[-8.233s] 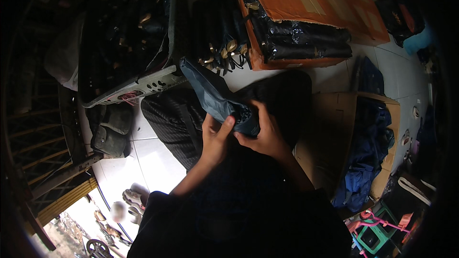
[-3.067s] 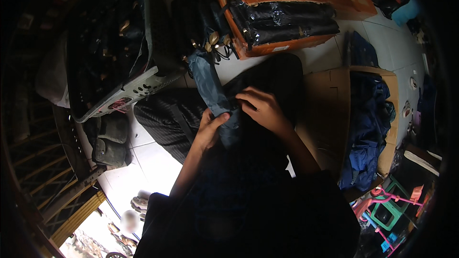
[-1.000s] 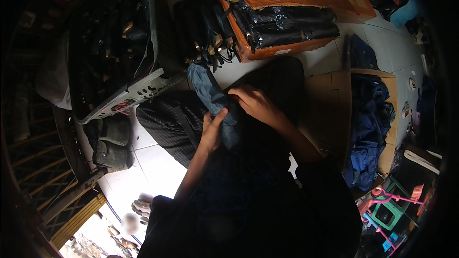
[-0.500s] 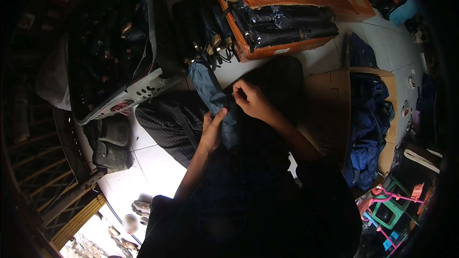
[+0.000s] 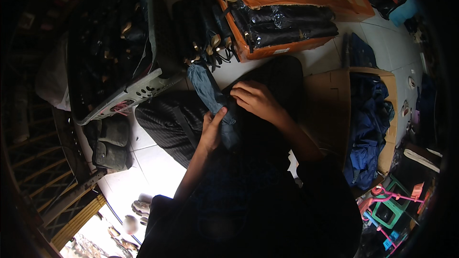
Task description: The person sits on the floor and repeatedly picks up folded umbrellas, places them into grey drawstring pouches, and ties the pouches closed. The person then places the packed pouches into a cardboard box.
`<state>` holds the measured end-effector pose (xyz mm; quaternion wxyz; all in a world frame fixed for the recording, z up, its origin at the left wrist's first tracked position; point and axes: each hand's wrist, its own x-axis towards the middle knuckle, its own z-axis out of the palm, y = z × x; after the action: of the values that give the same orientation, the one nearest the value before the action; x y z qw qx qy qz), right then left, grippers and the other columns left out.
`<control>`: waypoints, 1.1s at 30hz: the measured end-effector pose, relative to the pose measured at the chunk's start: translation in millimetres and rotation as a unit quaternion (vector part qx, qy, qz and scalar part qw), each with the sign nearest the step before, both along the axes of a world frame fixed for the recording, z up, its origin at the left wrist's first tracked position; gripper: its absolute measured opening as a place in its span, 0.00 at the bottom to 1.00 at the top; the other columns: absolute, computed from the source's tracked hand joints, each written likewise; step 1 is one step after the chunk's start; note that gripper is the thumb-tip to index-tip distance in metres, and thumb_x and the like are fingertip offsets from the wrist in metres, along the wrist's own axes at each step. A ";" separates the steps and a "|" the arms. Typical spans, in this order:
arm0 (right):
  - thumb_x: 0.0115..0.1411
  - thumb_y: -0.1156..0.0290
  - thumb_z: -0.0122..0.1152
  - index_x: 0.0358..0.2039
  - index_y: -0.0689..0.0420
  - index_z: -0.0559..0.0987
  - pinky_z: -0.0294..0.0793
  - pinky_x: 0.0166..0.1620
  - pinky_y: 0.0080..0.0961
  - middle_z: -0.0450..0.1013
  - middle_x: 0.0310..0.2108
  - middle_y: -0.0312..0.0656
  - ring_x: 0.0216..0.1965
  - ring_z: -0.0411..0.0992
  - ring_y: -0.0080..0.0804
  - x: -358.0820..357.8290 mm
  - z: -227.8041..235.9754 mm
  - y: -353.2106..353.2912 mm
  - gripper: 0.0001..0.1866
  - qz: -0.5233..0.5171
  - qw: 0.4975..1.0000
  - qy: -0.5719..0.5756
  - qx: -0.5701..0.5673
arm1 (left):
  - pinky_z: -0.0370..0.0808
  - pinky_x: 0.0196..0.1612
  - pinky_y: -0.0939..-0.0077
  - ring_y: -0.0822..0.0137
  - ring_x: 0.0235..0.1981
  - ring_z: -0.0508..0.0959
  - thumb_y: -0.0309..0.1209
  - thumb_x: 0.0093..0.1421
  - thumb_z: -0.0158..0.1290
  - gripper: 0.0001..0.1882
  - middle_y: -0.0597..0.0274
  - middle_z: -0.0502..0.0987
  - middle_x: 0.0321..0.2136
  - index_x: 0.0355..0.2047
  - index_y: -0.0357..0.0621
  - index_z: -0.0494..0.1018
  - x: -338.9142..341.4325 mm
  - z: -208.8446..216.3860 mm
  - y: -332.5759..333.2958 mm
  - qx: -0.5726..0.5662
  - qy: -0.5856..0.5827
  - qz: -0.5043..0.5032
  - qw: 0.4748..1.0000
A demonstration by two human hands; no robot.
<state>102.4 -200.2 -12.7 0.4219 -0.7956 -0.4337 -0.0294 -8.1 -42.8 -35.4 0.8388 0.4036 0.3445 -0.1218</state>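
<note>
A slim blue-grey folded umbrella [image 5: 206, 85] lies slantwise over my lap, its far end up by the basket. My left hand [image 5: 212, 131] is wrapped round its lower part, the thumb on top of the cloth. At the umbrella's right edge is my right hand [image 5: 253, 98], its fingers curled in and bunched. Whatever those fingertips pinch is too dark and small to make out. The umbrella's near end fades into shadow against my dark shirt.
A grey plastic basket [image 5: 138, 91] full of dark folded umbrellas stands at left. More umbrellas [image 5: 205, 28] lie beside it. An orange carton [image 5: 287, 48] with dark plastic-wrapped bundles is ahead. At right, a cardboard box [image 5: 330, 110] holds blue cloth [image 5: 368, 129].
My right hand has turned, so its back shows more and its fingers sit lower and flatter beside the umbrella. The umbrella's far end has shifted slightly left. My left hand keeps its grip.
</note>
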 end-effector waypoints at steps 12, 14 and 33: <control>0.49 0.84 0.56 0.40 0.59 0.75 0.73 0.40 0.32 0.74 0.34 0.45 0.36 0.75 0.44 -0.8 0.0 4.2 0.16 0.040 0.985 0.159 0.045 | 0.69 0.52 0.67 0.60 0.49 0.71 0.40 0.53 0.62 0.37 0.49 0.69 0.48 0.55 0.31 0.57 -3.3 -6.7 5.4 -0.021 -0.019 -0.011 1.000; 0.49 0.84 0.56 0.40 0.59 0.75 0.73 0.40 0.32 0.74 0.35 0.45 0.37 0.75 0.44 2.7 0.9 3.1 0.16 0.054 0.984 0.165 0.040 | 0.70 0.51 0.68 0.61 0.48 0.72 0.39 0.54 0.62 0.34 0.51 0.71 0.46 0.53 0.32 0.60 -3.3 -9.0 7.5 -0.037 -0.043 -0.025 0.998; 0.58 0.80 0.57 0.33 0.63 0.73 0.72 0.33 0.31 0.72 0.29 0.46 0.30 0.74 0.42 -6.7 -15.4 4.6 0.03 -0.025 0.988 0.138 0.058 | 0.71 0.48 0.71 0.66 0.44 0.74 0.35 0.56 0.60 0.27 0.56 0.74 0.42 0.49 0.32 0.64 -0.8 1.0 -1.3 -0.010 -0.019 0.011 1.000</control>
<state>95.8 -195.6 -28.0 0.5223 -0.7770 -0.3485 0.0453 -9.0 -44.1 -34.4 0.8502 0.3941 0.3316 -0.1086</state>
